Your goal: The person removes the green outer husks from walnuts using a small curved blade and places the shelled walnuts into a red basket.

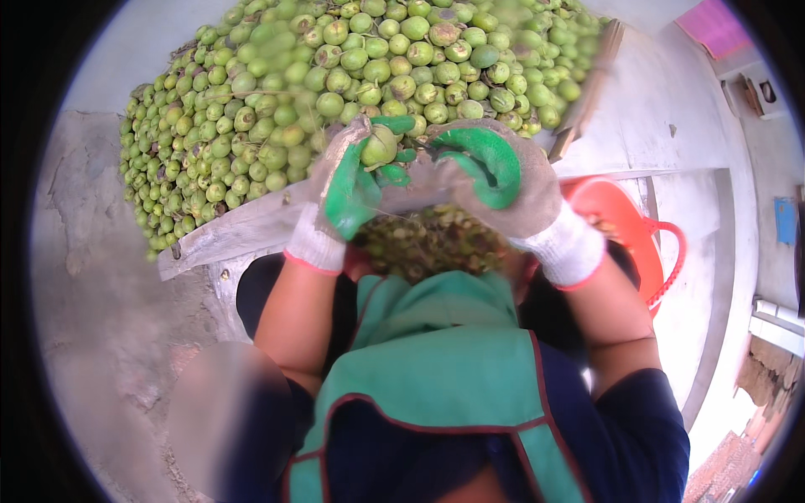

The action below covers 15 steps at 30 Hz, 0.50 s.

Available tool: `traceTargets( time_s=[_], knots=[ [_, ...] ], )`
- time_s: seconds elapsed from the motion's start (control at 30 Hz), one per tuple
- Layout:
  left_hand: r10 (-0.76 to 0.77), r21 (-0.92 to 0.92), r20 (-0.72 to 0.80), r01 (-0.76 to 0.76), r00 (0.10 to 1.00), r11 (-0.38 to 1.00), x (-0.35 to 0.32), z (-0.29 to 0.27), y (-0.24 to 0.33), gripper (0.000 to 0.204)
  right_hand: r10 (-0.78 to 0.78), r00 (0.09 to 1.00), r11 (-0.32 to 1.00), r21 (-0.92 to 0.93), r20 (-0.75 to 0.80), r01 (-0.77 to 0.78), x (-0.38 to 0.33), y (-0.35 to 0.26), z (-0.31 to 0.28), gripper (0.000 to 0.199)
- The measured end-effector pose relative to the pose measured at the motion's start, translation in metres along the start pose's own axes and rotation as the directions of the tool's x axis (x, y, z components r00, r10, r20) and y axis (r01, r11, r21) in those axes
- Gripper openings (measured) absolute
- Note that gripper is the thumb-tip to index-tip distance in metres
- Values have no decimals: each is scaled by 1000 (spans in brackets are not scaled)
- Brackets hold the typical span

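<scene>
Both my hands wear grey work gloves with green coated palms and white cuffs. In my left hand [356,172] I hold a round green fruit [379,147], its skin marked with brown, between thumb and fingers. Close to its right is my right hand [495,168], curled closed. A small dark tip shows at its fingers beside the fruit, but what it grips is too blurred to name. Just beyond both hands rises a big heap of similar green fruit [277,109], many with brown blotches. Below them, between my knees, lies a mass of greenish-brown pieces [432,243].
A red plastic basket [616,222] with a looped handle stands by my right forearm. A wooden board [591,88] edges the heap at right, and a pale sheet [231,235] runs along its near edge. My green apron [436,377] covers my front.
</scene>
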<state>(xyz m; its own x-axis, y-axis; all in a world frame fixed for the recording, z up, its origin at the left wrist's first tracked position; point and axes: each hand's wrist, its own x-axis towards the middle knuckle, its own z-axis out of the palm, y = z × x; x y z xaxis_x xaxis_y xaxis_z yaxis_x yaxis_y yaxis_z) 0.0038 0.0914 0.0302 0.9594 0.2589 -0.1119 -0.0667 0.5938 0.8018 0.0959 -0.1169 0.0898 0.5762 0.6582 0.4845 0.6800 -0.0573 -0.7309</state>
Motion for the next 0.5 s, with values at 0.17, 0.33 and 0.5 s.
traceTargets(
  time_s=[0.17, 0.33, 0.5],
  knots=[
    [-131, 78, 63, 126, 989, 989, 1, 29, -14, 51, 80, 997, 996, -28, 11, -80, -25, -2, -8, 26],
    [-185, 222, 12, 178, 983, 959, -3, 51, -17, 51, 115, 991, 984, -141, 68, -105, -38, -4, -17, 30],
    [-69, 251, -64, 83, 996, 964, 0, 41, -30, 51, 176, 984, 935, -318, 26, -159, -45, -11, 0, 30]
  ],
)
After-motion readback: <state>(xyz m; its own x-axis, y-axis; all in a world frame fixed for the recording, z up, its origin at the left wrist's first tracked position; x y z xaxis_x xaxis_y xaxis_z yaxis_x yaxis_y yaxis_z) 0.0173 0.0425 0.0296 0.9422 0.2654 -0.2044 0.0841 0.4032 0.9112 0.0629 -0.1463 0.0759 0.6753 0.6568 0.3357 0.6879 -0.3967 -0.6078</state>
